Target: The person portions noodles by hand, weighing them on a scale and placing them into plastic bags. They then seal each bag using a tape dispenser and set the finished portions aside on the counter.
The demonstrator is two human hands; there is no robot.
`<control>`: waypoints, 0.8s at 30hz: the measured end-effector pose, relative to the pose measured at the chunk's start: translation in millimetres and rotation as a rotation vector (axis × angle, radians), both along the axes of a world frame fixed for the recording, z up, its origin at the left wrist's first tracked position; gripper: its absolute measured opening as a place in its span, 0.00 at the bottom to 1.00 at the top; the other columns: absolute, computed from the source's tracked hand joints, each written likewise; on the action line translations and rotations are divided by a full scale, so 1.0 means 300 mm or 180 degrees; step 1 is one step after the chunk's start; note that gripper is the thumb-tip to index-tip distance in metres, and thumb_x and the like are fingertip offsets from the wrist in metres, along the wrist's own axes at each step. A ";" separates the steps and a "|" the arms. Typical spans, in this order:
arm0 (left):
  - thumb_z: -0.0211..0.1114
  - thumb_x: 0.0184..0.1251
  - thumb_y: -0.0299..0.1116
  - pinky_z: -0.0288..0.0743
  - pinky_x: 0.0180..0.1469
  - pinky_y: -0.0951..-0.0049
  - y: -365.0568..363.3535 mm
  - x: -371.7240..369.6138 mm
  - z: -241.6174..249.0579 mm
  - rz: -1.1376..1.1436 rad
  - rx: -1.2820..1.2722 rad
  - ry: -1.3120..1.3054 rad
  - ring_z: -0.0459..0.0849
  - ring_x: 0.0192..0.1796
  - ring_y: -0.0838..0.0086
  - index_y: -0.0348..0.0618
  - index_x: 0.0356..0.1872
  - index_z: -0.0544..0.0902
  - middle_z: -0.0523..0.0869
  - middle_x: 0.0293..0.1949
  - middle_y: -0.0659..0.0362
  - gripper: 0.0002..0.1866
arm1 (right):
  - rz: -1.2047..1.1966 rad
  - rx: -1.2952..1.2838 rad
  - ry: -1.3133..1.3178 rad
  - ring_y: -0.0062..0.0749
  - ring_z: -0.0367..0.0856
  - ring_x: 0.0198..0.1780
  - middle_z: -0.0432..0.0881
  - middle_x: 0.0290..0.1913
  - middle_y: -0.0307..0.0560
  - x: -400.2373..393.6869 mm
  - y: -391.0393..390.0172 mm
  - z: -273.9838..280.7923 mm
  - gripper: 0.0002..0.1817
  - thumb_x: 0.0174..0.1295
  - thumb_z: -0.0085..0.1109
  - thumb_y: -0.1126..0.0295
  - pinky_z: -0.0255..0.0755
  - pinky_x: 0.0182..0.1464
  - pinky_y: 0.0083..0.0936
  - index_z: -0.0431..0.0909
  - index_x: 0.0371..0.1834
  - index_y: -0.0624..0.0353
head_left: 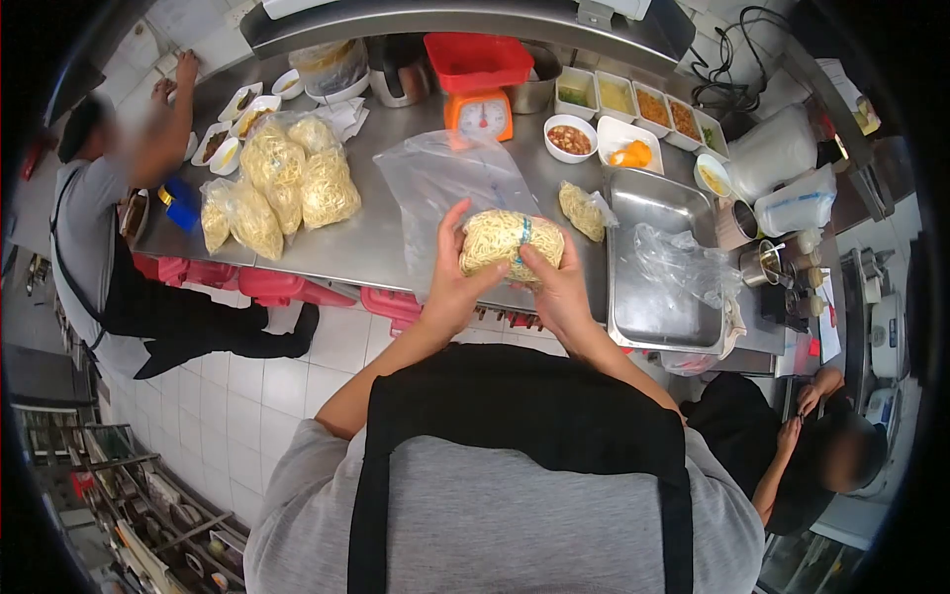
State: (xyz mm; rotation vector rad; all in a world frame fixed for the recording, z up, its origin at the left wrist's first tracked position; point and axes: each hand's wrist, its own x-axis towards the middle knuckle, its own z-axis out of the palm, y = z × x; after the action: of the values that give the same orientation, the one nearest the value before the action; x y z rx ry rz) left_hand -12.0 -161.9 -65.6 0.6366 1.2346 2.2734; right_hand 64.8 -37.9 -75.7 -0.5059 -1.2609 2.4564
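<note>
Between my two hands is a clear plastic bag of noodles [492,241], with a strip of bluish print across it. My left hand [453,282] wraps its left side, and my right hand [556,282] grips the right side with the thumb on top. Just behind it a large clear plastic bag [426,178] lies flat on the steel counter [371,233]. A smaller bag of noodles [584,210] rests to the right, near the steel tray. Several filled bags of noodles [287,173] are grouped on the left of the counter.
An orange scale [479,117] with a red basin [477,61] stands at the back. A steel tray [625,307] holds crumpled plastic [683,259]. Several white containers of chopped ingredients [653,107] line the back right. One person [109,247] stands left, another [792,445] is at right.
</note>
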 end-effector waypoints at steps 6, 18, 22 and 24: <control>0.65 0.61 0.24 0.74 0.54 0.70 -0.018 -0.021 -0.107 -0.0627 -0.0576 -0.0681 0.79 0.50 0.72 0.37 0.55 0.69 0.79 0.48 0.56 0.22 | 0.0236 0.0044 0.0326 0.26 0.77 0.49 0.76 0.51 0.43 0.057 0.034 -0.104 0.31 0.53 0.67 0.79 0.74 0.51 0.24 0.65 0.61 0.57; 0.69 0.57 0.29 0.74 0.51 0.63 -0.053 0.053 -0.157 0.0366 -0.1915 0.1912 0.79 0.48 0.65 0.40 0.52 0.73 0.80 0.43 0.55 0.21 | 0.0139 -0.0625 -0.0302 0.34 0.79 0.50 0.77 0.51 0.44 0.178 0.077 -0.179 0.27 0.57 0.61 0.80 0.79 0.47 0.35 0.69 0.61 0.54; 0.67 0.55 0.34 0.72 0.46 0.62 -0.130 -0.046 -0.132 0.1425 -0.3277 0.4657 0.77 0.48 0.58 0.47 0.50 0.76 0.80 0.42 0.56 0.20 | -0.0104 -0.0575 -0.0294 0.35 0.78 0.51 0.77 0.52 0.44 0.196 0.119 -0.056 0.27 0.58 0.58 0.81 0.78 0.49 0.36 0.67 0.62 0.51; 0.64 0.59 0.35 0.73 0.43 0.60 -0.154 -0.118 -0.216 0.1119 -0.3614 0.4380 0.79 0.45 0.58 0.46 0.46 0.76 0.81 0.39 0.55 0.14 | -0.0218 -0.0523 -0.0171 0.34 0.78 0.52 0.77 0.52 0.44 0.193 0.117 -0.049 0.28 0.58 0.59 0.82 0.76 0.52 0.35 0.66 0.63 0.53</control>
State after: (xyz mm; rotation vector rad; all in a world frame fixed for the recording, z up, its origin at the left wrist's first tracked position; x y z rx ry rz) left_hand -47.2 -208.1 -130.3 1.5592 2.9691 0.6376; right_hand 122.8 -2.7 -90.2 -0.6509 -1.0481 2.5161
